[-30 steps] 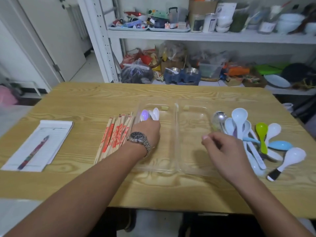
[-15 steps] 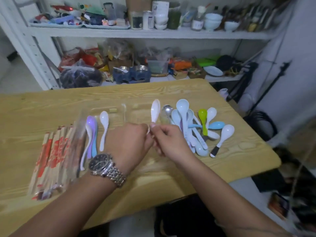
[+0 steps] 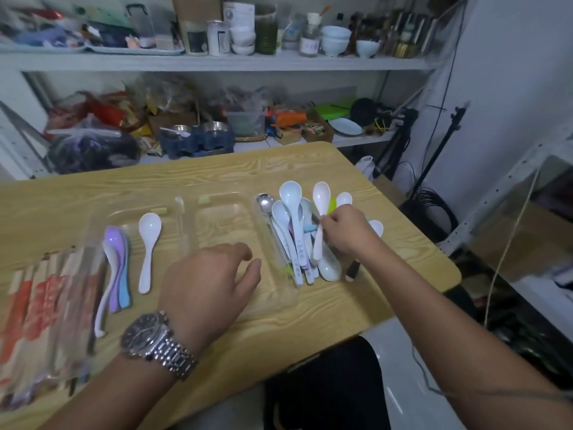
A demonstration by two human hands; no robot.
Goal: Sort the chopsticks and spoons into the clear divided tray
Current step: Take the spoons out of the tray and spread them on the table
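the fingers (image 3: 328, 219) of the right hand (image 3: 347, 235) pinch the handle of a white spoon (image 3: 321, 197), bowl up, over the spoon pile (image 3: 286, 218) just right of the clear divided tray (image 3: 223, 218), probably to carry it across. the left hand (image 3: 207, 283) hovers above the tray, fingers loose and empty, perhaps to receive it; chopsticks (image 3: 40, 299) wait on the desk (image 3: 155, 178).

Wooden table (image 3: 310, 169), cluttered shelf (image 3: 217, 62), white bowls (image 3: 336, 41), dark plastic bag (image 3: 90, 150)
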